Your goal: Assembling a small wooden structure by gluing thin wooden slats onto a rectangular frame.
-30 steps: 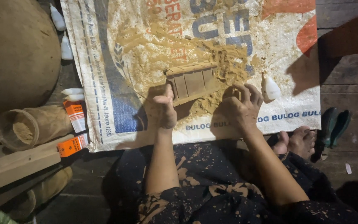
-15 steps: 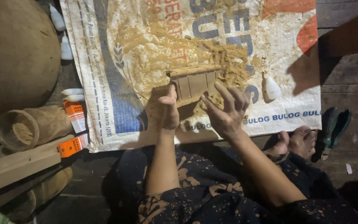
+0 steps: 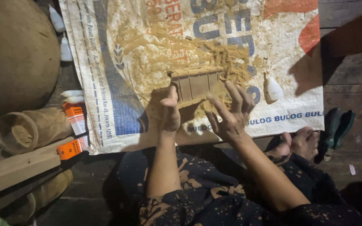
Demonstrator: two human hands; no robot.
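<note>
The small brown wooden frame with compartments (image 3: pixel 197 83) is lying crosswise on the sandy woven sack (image 3: pixel 118 104). The left hand (image 3: pixel 170 113) is grasping its left end; the right hand (image 3: pixel 230 112), fingers spread and released, is hovering near its right end.

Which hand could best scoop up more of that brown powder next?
Probably the right hand. It is open with fingers spread, right beside the sawdust pile. The left hand is busy steadying the small wooden box.
</note>
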